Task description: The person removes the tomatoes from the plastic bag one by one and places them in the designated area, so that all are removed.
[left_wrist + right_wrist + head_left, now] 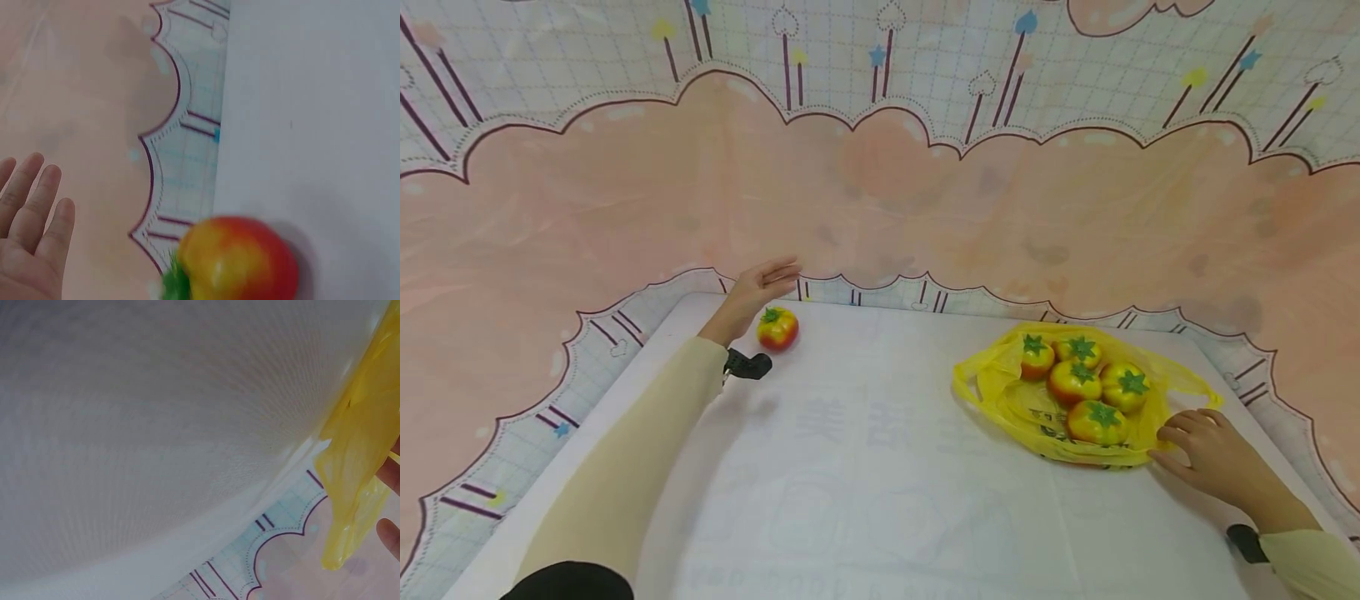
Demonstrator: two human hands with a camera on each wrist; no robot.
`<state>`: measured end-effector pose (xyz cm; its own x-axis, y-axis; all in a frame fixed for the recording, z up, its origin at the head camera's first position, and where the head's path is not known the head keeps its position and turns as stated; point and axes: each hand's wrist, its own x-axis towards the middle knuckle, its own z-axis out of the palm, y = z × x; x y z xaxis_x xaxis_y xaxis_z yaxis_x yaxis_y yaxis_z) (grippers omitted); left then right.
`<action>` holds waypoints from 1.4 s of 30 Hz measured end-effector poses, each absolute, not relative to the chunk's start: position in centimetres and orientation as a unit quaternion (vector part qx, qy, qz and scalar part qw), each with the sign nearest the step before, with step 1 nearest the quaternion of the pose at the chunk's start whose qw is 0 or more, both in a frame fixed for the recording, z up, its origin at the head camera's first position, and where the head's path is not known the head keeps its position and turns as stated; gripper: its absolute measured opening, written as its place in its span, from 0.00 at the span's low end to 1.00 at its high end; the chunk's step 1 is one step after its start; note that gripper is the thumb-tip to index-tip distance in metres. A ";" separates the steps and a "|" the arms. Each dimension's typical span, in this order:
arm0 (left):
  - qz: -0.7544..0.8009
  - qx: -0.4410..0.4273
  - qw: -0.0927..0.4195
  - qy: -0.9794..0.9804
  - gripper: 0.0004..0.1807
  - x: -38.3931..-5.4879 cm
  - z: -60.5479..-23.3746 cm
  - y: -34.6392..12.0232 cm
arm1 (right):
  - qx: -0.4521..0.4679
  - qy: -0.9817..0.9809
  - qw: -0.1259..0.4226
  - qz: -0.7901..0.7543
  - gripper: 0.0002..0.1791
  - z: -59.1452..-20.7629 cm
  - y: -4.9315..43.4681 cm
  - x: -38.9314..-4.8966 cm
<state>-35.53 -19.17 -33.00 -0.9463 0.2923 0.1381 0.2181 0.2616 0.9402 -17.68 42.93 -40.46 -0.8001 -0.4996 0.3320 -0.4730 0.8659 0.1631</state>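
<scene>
In the head view, a red-and-yellow tomato with a green star-shaped top sits near the table's far left edge. My left hand is just beyond and beside it, fingers straight and apart from it. The left wrist view shows the hand spread with nothing in it, the tomato to its right. On the right, several similar tomatoes lie in a spread yellow plastic bag. My right hand touches the bag's right edge with loosely bent fingers, thumb apart. In the right wrist view, fingertips show beside the bag.
A white sheet with faint print covers the table. Behind and around it hangs a patterned cloth in peach and pale blue. Dark bands sit at both wrists.
</scene>
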 end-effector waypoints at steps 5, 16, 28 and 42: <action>0.596 0.183 0.030 0.781 0.29 -36.0 -32.6 -16.6 | 0.259 -0.946 0.190 -0.034 0.14 -40.4 42.9 -17.5; 0.617 0.246 0.046 0.746 0.28 -36.0 -33.1 -10.6 | 0.254 -0.950 0.178 -0.031 0.13 -40.3 42.9 -17.4; 0.603 0.271 0.091 0.744 0.28 -35.8 -33.6 -3.4 | 0.257 -0.948 0.182 -0.036 0.13 -40.1 42.9 -17.2; 0.596 0.322 0.132 0.724 0.26 -34.3 -34.3 4.2 | 0.257 -0.947 0.186 -0.041 0.12 -40.3 43.0 -17.1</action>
